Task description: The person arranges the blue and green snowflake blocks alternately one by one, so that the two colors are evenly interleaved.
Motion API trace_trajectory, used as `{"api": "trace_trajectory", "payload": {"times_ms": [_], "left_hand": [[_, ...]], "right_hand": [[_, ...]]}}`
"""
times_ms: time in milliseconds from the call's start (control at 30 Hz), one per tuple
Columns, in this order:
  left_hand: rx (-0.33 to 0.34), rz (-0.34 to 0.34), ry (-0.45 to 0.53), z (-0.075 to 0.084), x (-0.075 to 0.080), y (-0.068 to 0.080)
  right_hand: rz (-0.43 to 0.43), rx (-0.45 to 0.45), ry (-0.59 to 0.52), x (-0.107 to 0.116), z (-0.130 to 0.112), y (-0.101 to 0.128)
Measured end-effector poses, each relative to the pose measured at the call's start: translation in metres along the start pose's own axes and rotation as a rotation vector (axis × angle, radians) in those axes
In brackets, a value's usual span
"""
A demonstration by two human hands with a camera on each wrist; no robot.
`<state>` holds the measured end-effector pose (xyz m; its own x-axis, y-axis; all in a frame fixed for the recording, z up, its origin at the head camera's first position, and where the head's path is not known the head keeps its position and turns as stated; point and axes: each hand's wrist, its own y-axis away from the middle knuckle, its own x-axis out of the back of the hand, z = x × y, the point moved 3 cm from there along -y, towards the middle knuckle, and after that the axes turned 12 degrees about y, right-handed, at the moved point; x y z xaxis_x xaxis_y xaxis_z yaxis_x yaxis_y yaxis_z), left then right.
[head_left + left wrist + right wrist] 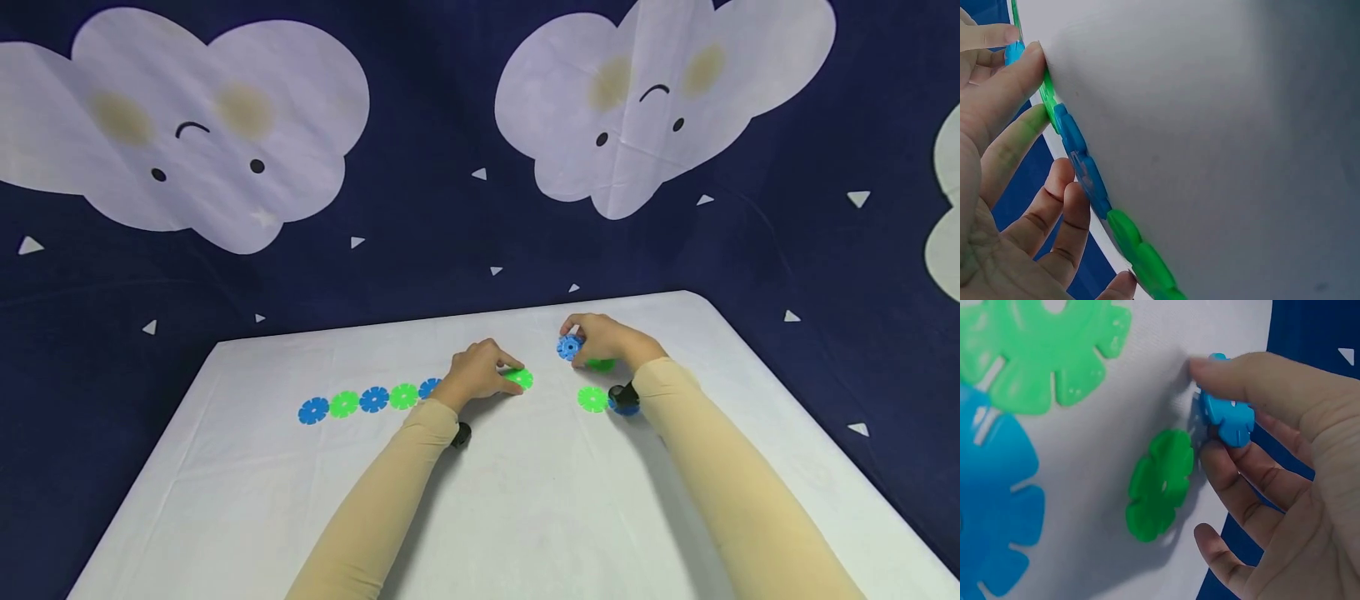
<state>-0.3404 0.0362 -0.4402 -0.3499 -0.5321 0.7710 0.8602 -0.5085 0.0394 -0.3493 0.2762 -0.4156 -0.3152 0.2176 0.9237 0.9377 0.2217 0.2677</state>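
On the table (525, 517), the left hand (480, 377) pins the end of the blue-green chain (358, 402) with curled fingers; the right hand (607, 340) pinches a blue disc (569, 347) just above it. A tilted push could buckle the chain.

Row of discs (372, 399) on table (525, 517), left of two loose discs (606, 400).
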Motion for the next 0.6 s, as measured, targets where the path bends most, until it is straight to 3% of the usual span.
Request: {"api": "trace_trajectory", "payload": {"times_ms": [233,600], "left_hand": [[0.0,0.003,-0.002,0.0002,0.0002,0.0008],[-0.008,0.012,-0.004,-0.0013,-0.001,-0.0002]], "right_hand": [[0.012,0.014,0.066,0.001,-0.0007,0.0],[0.079,0.019,0.27,0.0035,-0.0085,0.0068]]}}
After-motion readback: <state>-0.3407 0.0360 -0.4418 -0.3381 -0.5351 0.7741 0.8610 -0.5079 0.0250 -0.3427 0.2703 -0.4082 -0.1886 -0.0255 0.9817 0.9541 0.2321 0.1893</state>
